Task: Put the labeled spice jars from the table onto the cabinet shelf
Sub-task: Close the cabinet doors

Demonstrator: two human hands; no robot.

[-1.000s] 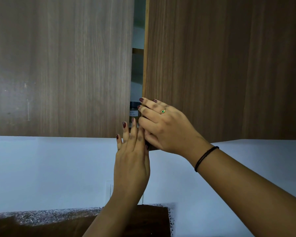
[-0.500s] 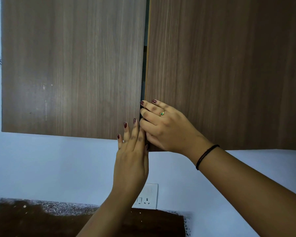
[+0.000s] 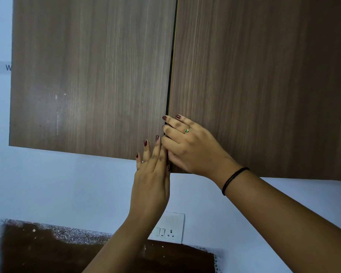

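Pale wall [image 3: 57, 184] behind; the left hand [image 3: 152, 180] lies flat, fingers straight, on the left door [image 3: 87, 75] at its lower corner. The right hand [image 3: 189, 146] rests loosely bent fingers on the right door [image 3: 264, 75] by its edge, holding nothing. Only a dark slit [image 3: 170, 75] parts the doors; spice jars are hidden.

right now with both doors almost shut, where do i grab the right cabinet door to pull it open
Take the right cabinet door by its inner vertical edge, low down, hooking it from the left at the dark gap beside the left door. Its face is flat, no handle in view; the right hand lies at that edge.
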